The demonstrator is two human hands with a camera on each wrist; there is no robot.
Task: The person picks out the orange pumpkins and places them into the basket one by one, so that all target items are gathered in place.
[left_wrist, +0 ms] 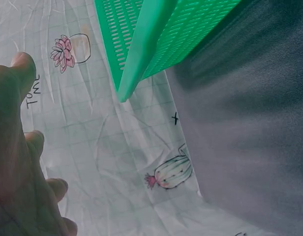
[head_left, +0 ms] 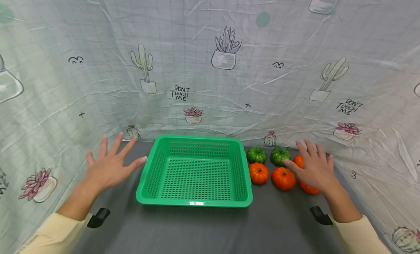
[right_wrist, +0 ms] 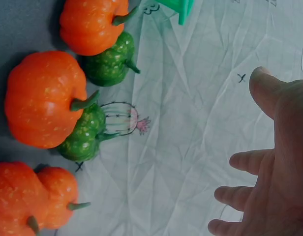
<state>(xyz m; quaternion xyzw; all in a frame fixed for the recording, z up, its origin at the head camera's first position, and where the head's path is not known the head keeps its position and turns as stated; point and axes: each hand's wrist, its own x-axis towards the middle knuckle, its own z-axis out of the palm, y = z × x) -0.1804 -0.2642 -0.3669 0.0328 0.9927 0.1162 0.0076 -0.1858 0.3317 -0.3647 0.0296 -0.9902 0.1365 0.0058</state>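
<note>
A green plastic basket (head_left: pixel 197 202) with slotted walls and floor sits on the grey table between the two hands. My left hand (head_left: pixel 109 168) hovers with spread fingers at the basket's left side, its thumb near the rim, holding nothing. On the right, my right hand (head_left: pixel 315 168) is spread over the rightmost of the small pumpkins, also holding nothing. Beside the basket's right wall lie two green pumpkins (right_wrist: pixel 109 61) at the back and several orange pumpkins (right_wrist: pixel 45 98) in front. Two of the orange ones are partly hidden under the right hand in the head view.
A pale curtain (head_left: pixel 203 79) printed with cacti and lettering hangs behind the table and along both sides. The grey tabletop (head_left: pixel 197 232) stretches in front of the basket. A black strap (head_left: pixel 98 217) sits at the left wrist, another black strap (head_left: pixel 321 215) at the right.
</note>
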